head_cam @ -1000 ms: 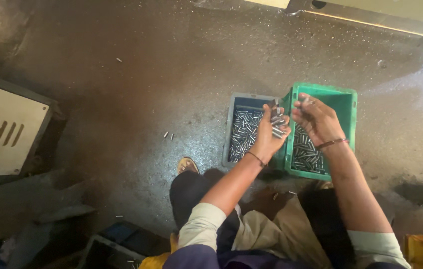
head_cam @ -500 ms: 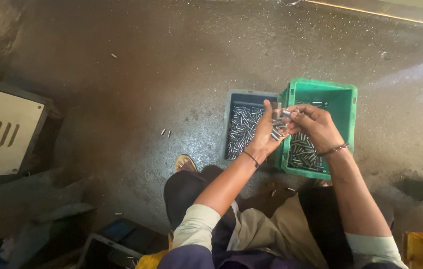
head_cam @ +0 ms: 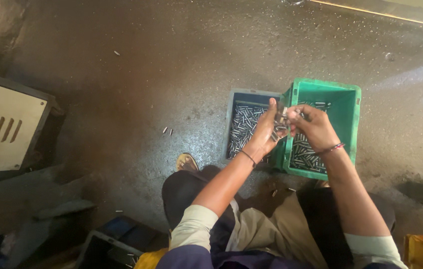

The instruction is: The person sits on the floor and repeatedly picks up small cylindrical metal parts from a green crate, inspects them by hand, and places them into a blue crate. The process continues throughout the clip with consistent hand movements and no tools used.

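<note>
Above the green crate [head_cam: 347,107] and blue tray [head_cam: 232,107], small metal pins [head_cam: 282,119] pinched between left hand [head_cam: 266,132] and right hand [head_cam: 313,128], both grips pressed together.

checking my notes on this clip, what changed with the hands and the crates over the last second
The right hand drew in from over the green crate to meet the left hand, which moved little; both now pinch a small bunch of metal pins between them, above the gap between the crates. The green crate, the grey crate of pins and the loose pins on the floor stayed where they were.
</note>
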